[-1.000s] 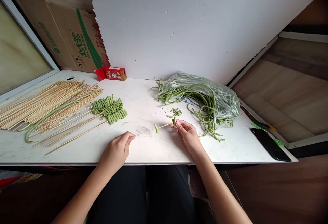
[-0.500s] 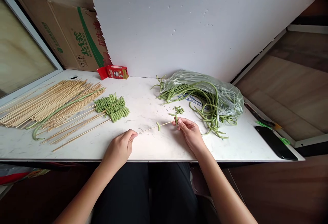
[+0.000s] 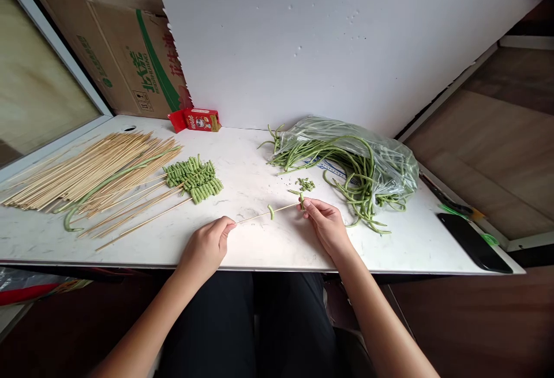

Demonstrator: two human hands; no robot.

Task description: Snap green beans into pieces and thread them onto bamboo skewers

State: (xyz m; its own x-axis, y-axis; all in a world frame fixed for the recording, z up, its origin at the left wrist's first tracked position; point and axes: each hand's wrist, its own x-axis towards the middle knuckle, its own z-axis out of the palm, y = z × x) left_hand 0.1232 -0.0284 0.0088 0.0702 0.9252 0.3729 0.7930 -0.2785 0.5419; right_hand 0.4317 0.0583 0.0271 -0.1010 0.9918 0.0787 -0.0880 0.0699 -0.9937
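Observation:
My left hand is closed around one end of a thin wooden skewer, which slants up to the right above the table. One short piece of green bean is threaded midway along it. At the skewer's far tip, my right hand pinches a second bean piece. Just behind that hand lie small cut bean ends. Left of centre, several skewers filled with bean pieces lie side by side, their bare sticks pointing toward the lower left.
A large pile of bare skewers covers the left, with a long bean across it. Long beans spill from a clear plastic bag at the right. A red box stands at the back; a black phone lies far right.
The view has shifted slightly, so everything appears a little further right. Both hands keep their hold on the skewer and bean piece, with hardly any other movement.

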